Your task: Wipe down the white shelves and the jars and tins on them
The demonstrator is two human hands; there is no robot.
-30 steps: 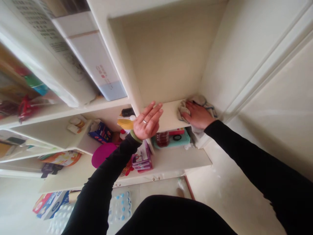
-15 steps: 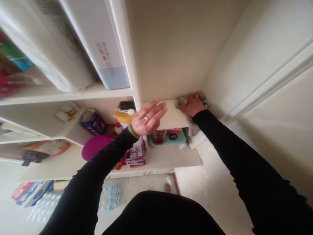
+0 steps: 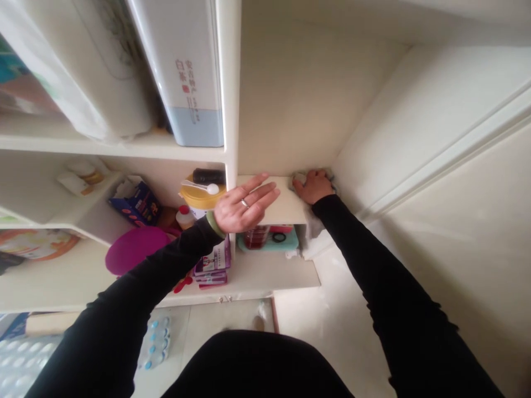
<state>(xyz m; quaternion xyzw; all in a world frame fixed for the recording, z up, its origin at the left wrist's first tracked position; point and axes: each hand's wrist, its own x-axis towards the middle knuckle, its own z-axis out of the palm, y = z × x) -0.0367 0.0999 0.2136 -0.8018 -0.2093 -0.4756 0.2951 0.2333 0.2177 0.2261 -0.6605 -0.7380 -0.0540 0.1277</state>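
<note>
My right hand (image 3: 314, 187) presses a crumpled grey cloth (image 3: 309, 224) onto the far right end of a cream shelf (image 3: 286, 202), against the back corner. Part of the cloth hangs over the shelf's front edge. My left hand (image 3: 246, 203), with a ring and a green band at the wrist, hovers palm up near the shelf's left end. Its fingers are stretched out and nothing lies in it. Just left of that hand is a yellow-lidded tub (image 3: 199, 193) with a white spoon on top.
Below the shelf are a teal tray (image 3: 286, 239) and a dark red jar (image 3: 256, 237). Purple boxes (image 3: 213, 265), a magenta round item (image 3: 135, 250) and a blue box (image 3: 136, 203) stand to the left. A tall white-and-blue box (image 3: 186, 83) stands above. Bottled water (image 3: 155, 342) sits on the floor.
The view has shifted, so the shelves and both hands appear further left. My right hand remains on the cloth in the corner, and my left hand is still open beside the upright panel.
</note>
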